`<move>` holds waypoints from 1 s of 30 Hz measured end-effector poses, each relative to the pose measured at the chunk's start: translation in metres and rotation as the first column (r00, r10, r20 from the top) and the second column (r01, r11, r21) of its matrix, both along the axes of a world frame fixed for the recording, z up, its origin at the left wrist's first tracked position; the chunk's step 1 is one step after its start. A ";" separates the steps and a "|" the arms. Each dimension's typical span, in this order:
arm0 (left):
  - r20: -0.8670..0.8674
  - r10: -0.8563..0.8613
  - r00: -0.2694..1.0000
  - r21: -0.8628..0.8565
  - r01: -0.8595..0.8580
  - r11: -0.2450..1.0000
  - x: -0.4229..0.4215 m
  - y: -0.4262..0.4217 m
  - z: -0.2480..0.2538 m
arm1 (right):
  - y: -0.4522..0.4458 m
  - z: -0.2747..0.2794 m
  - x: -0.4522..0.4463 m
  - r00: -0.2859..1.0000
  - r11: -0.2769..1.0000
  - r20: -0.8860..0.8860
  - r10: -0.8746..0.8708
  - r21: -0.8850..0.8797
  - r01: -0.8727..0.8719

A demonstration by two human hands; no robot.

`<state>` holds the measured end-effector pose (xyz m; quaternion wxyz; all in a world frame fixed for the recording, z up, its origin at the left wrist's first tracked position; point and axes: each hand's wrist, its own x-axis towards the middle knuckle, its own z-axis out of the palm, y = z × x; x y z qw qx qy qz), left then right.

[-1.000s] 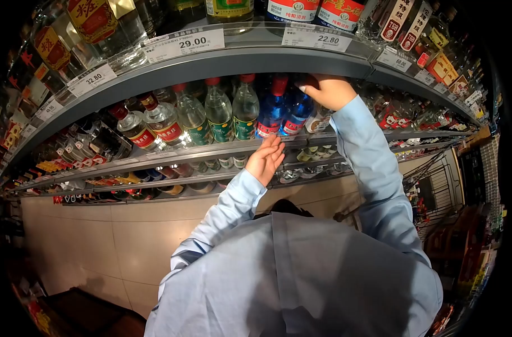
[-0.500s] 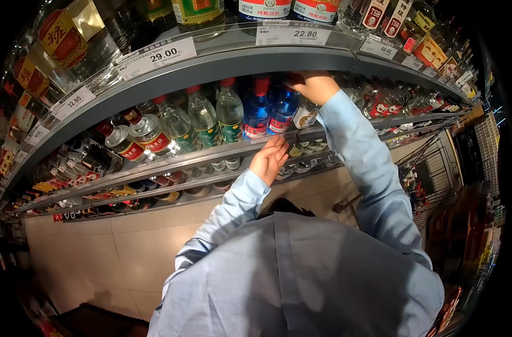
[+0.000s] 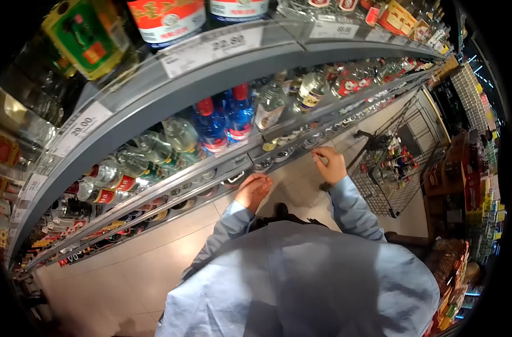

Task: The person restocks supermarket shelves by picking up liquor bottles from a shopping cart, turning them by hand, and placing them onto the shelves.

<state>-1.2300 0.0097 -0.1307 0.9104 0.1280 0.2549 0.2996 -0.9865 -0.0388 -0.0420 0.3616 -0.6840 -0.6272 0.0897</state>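
Two blue bottles with red caps, a left one (image 3: pixel 211 128) and a right one (image 3: pixel 239 118), stand side by side on the middle shelf. Clear bottles with green labels (image 3: pixel 181 137) are to their left, and a clear bottle with a white label (image 3: pixel 270 105) is to their right. My left hand (image 3: pixel 253 191) is below the shelf edge, palm turned up, its fingers together and slightly bent, nothing visible in it. My right hand (image 3: pixel 330 164) hangs over the floor, fingers curled and thumb out, touching no bottle; whatever the curled fingers may hold is hidden.
A wire shopping cart (image 3: pixel 393 168) with bottles in it stands at the right. The upper shelf edge (image 3: pixel 183 84) curves across in front, with price tags and large bottles above it. Lower shelves (image 3: pixel 171 209) run beneath. Tiled floor (image 3: pixel 149 264) shows at the lower left.
My right hand has left the top of the right blue bottle and come down and back over the floor. My left hand has moved slightly down. The view has turned right.
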 end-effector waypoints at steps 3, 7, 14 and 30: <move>-0.059 -0.077 0.995 0.045 0.079 0.996 0.037 -0.009 -0.007 | -0.036 -0.023 0.053 0.995 0.982 0.064 -0.079 -0.164 0.088; -0.076 -0.196 0.978 0.133 0.205 0.970 0.092 -0.022 -0.012 | -0.101 -0.058 0.146 0.906 0.803 0.171 -0.388 -0.420 0.423; -0.400 -0.373 0.837 0.142 0.459 0.877 0.190 -0.077 -0.052 | -0.264 -0.184 0.302 0.621 0.223 0.480 -0.620 -0.650 0.726; -0.562 -0.410 0.719 0.273 0.629 0.728 0.306 -0.133 -0.081 | -0.280 -0.192 0.364 0.627 0.012 0.535 -0.566 -0.755 0.655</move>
